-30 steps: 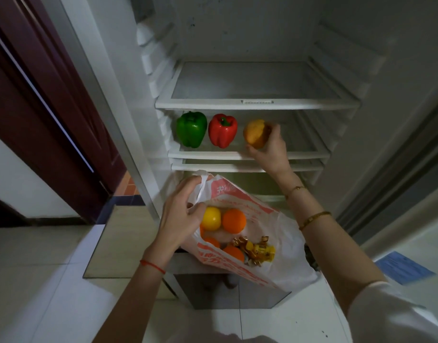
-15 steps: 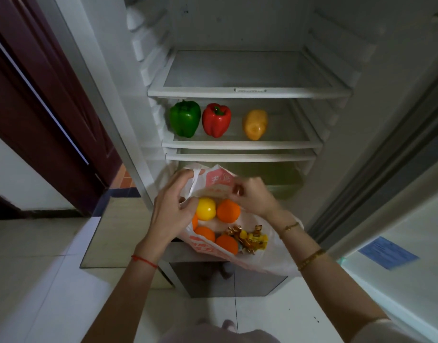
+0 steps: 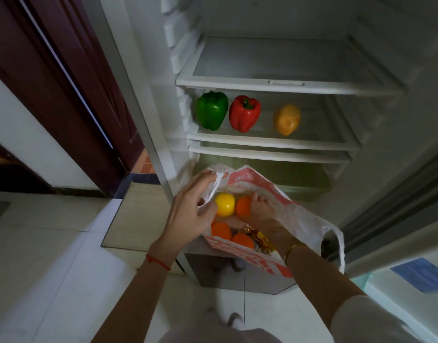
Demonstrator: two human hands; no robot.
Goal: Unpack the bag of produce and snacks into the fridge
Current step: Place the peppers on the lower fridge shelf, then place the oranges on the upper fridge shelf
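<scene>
My left hand pinching the bag handle below the fridge shelf, my right hand inside the bag beside an orange, its grip hidden, three peppers on that shelf

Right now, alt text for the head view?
The right hand reaches into a plastic bag of oranges, held open by the left hand. In the open fridge, one shelf holds a green pepper, red pepper and yellow-orange fruit.

Green pepper, red pepper, red-printed white bag
</scene>
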